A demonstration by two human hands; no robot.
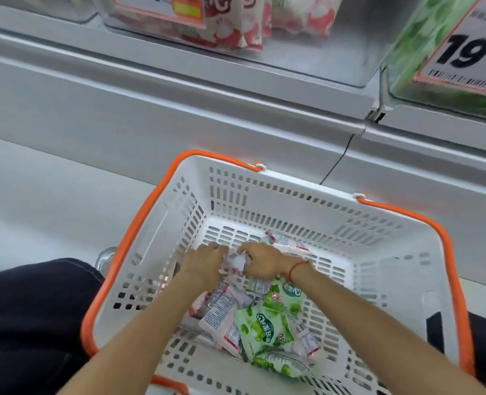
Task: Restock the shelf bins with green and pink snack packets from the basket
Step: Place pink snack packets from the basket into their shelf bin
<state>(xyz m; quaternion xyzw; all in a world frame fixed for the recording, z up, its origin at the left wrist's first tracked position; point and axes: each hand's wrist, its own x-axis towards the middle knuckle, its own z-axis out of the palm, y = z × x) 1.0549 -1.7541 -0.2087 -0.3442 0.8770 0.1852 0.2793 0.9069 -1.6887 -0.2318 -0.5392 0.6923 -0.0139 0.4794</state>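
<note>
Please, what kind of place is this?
Most likely a supermarket aisle. A price tag with a barcode hangs on a shelf bin of pink packets, and both hands dig in a shopping basket of snack packets.

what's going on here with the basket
A person is crouched over a white basket with orange handles, both hands down inside it. The left hand and right hand are bunched together, fingers curled around a clump of white and pink snack packets. More packets lie loose on the basket floor, including green packets nearer the person. Above, the shelf bin already holds some pink packets.
</note>
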